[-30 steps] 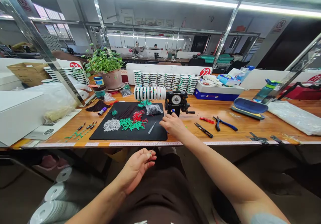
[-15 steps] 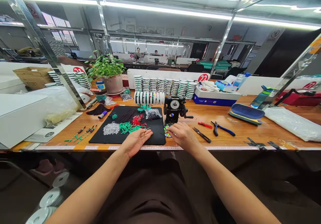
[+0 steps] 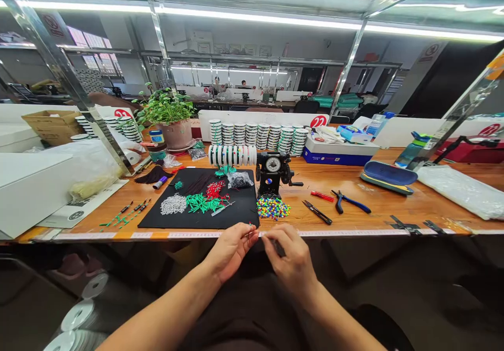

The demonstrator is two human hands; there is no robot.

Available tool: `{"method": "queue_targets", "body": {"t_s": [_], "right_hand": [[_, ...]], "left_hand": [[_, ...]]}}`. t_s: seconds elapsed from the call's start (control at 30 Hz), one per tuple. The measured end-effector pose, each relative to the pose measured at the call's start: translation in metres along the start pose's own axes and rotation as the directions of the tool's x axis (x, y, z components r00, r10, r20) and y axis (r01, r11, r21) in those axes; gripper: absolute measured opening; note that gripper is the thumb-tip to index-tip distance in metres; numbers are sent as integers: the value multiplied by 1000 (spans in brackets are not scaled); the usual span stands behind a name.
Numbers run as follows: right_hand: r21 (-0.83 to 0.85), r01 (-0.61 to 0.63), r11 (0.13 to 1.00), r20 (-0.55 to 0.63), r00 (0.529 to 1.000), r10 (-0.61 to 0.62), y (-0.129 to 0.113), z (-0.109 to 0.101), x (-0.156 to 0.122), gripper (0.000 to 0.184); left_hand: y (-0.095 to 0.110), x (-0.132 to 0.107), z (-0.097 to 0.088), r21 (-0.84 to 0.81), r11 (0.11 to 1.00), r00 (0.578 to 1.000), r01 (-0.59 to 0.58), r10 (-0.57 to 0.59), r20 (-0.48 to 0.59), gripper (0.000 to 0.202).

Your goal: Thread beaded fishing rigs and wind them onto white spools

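My left hand (image 3: 236, 248) is closed just off the table's front edge, its fingertips pinching a small thin piece with red and green on it (image 3: 251, 225). Close beside it, my right hand (image 3: 291, 259) has thumb and forefinger pinched together; what lies between them is too small to make out. Beyond my hands, a pile of multicoloured beads (image 3: 273, 208) lies on the wooden table. On the black mat (image 3: 240, 217) to its left are green tube-like pieces (image 3: 200, 203), red pieces (image 3: 216, 189), silvery-white pieces (image 3: 174, 204) and a thin pale tool (image 3: 222, 208).
A black hand-cranked machine (image 3: 271, 172) with a row of white spools (image 3: 232, 155) stands behind the beads. Rightward lie a dark pointed tool (image 3: 317, 212), a red item (image 3: 322, 196), blue-handled pliers (image 3: 352, 204) and a glasses case (image 3: 388, 178). A potted plant (image 3: 175, 133) stands back left.
My right hand has left the bead pile and come back towards me. My left hand has moved right and nearer, off the mat, its fingers closing into a pinch beside the right.
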State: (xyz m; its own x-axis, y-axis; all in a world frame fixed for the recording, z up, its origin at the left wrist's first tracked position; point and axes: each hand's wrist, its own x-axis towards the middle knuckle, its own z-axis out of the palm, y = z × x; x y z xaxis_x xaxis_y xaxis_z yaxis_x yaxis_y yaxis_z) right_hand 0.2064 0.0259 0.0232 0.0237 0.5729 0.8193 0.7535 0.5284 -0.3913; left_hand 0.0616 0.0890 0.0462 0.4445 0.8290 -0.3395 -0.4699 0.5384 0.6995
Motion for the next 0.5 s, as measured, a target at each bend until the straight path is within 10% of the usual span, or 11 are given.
{"method": "queue_targets", "body": {"t_s": [0.5], "right_hand": [[-191,290,938,107,956,-274,-9,9,-15,10]], "left_hand": [[-6,0,2,68,995,998,66,-66,-1,16]]}}
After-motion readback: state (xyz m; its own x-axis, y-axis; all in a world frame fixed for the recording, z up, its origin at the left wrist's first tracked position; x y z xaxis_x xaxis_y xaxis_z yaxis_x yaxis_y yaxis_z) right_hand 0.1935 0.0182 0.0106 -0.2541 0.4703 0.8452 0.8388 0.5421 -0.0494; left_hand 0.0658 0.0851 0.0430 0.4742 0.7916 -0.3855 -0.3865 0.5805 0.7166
